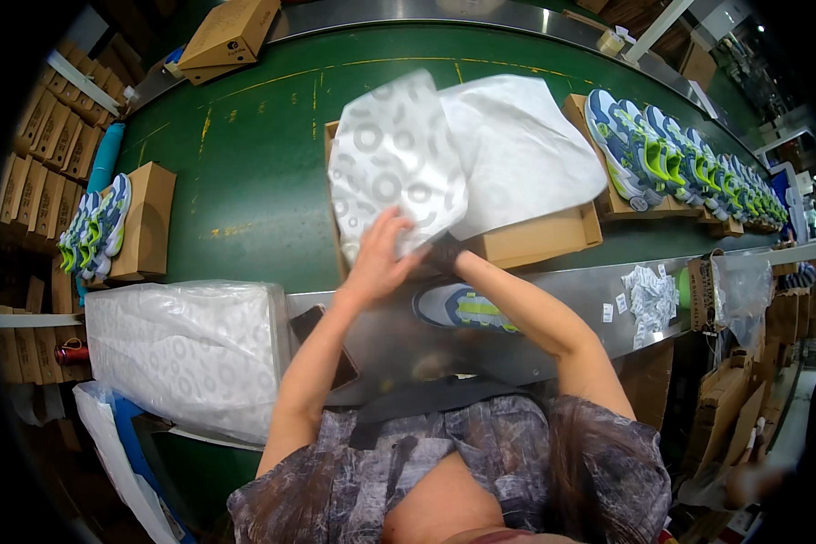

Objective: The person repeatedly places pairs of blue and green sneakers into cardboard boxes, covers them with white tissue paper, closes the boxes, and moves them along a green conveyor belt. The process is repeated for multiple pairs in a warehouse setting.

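Observation:
An open shallow cardboard box point(546, 241) lies on the green surface in front of me. Over it spread two pieces of paper: a white sheet with a grey ring pattern point(390, 172) on the left and a plain-looking white sheet point(528, 150) on the right. My left hand point(383, 256) rests against the patterned sheet's lower edge, fingers stretched and slightly blurred. My right hand point(444, 254), in a dark glove, is at the same edge; its fingers are mostly hidden. Below my right forearm, a grey and lime sneaker point(458, 306) lies on the metal ledge, partly covered by the arm.
A plastic-wrapped stack of patterned paper point(190, 349) sits at left. Sneakers line up along boxes at right point(644, 150), with more on a box at left point(109, 222). Small white labels point(651, 299) lie on the ledge. A closed carton point(229, 38) stands far left.

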A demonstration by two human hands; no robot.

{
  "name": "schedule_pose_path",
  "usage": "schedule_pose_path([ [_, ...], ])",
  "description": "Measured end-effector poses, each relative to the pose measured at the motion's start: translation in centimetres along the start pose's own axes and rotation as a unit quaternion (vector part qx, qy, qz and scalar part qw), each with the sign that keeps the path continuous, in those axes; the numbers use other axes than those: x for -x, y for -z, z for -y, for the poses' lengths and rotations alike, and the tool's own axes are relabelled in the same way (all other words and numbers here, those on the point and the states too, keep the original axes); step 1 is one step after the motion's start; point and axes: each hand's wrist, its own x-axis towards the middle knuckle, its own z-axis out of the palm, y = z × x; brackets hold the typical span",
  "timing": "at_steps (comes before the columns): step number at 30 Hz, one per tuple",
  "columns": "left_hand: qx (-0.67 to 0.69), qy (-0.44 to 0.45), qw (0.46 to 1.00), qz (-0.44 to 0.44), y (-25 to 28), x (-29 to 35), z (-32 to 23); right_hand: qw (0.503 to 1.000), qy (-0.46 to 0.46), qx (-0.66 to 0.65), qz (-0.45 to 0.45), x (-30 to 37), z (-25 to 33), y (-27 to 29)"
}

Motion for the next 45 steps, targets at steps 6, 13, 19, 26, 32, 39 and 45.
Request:
schedule_pose_path([
  [6, 0.149, 0.188, 0.971, -0.011, 0.3, -3.3, 4.1, 0.800, 0.180, 0.554, -0.144, 2.0, 2.9, 7.9],
  [13, -0.424, 0.136, 0.871, 0.206, -3.6, -4.6, 5.5, 0.893, -0.204, 0.367, 0.164, 9.9, 2.4, 12.7],
  [19, -0.005, 0.143, 0.985, 0.100, -2.3, -1.0, 0.7, 0.894, -0.147, 0.086, -0.415, 18.6, 0.0, 15.7],
  [26, -0.056, -0.040, 0.978, 0.196, -6.1, 5.9, -6.6, 0.862, -0.364, -0.235, -0.264, 19.9, -1.3, 12.5],
  [32, 0.304, 0.107, 0.934, 0.158, -0.6, 4.8, -6.5, 0.961, -0.243, -0.114, -0.070, 19.8, 2.9, 13.8],
  [39, 0.373, 0.328, 0.862, -0.103, 1.1, -4.5, 2.4, 0.816, -0.322, -0.433, -0.205, 14.4, -1.6, 7.0],
  [45, 0.263, 0.509, 0.815, 0.086, -7.5, -5.8, 6.0, 0.795, -0.261, -0.465, -0.291, 11.0, -1.5, 5.3],
])
